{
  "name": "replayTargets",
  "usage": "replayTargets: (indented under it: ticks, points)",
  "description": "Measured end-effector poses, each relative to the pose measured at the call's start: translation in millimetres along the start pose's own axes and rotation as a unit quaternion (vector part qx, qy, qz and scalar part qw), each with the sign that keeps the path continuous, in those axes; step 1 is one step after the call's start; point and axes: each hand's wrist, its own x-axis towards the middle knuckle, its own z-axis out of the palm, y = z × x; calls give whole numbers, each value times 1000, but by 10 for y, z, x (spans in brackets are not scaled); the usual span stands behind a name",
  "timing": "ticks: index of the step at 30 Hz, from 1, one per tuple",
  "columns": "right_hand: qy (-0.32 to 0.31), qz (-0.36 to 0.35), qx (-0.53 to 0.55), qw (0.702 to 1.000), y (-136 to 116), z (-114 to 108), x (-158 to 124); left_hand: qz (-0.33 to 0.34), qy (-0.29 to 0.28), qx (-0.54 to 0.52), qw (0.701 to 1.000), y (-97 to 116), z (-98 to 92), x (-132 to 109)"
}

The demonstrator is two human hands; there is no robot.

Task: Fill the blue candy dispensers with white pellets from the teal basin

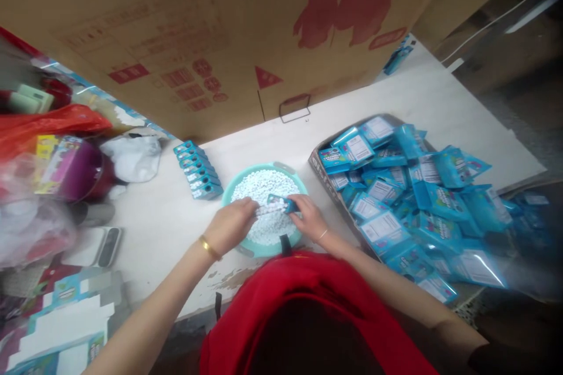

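A round mint-green basin (227, 193) full of small white pellets (264, 183) sits on the white table in front of me. Over the pellets, my right hand (309, 218) grips a small blue box (290, 205) lying on its side, its end towards my left hand. White pellets show at the box's opening. My left hand (233, 224) is closed above the basin's left part, fingertips pinched close to the pellets; what they hold is hidden. Left of the basin stands a row of several small blue boxes (197, 170).
A large cardboard carton (229, 88) walls off the table's back. At right, a shallow box (336, 202) overflows with blue printed pouches (382, 228). On the left are a white scale (90, 246), a white cloth-like bundle (134, 158), plastic bags and flattened cartons (65, 328).
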Motion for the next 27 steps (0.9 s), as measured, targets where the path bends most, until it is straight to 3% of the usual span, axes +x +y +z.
replayTargets:
  ticks: [3,6,10,13,16,21,24,27]
  points:
    - [-5,-10,11,1000,-18,56,-20,-9,-44,129,991,283,-221,32]
    - [-3,-8,24,1000,-11,87,-49,2,-48,176,983,484,-369,18]
    - [-11,9,54,998,-1,73,-66,6,-43,157,987,406,-420,-54]
    - [-19,19,86,996,-9,55,-67,5,-18,63,998,138,-295,-80]
    - [-35,17,110,993,-57,83,-76,19,36,-71,997,-85,18,-21]
    - [-95,15,121,988,-151,103,-102,30,23,-143,989,-93,571,97]
    - [-95,-28,56,993,-29,-168,-11,18,52,-146,988,-137,632,16]
    - [-16,-45,-83,995,283,-745,222,-40,145,-143,978,-424,559,-180]
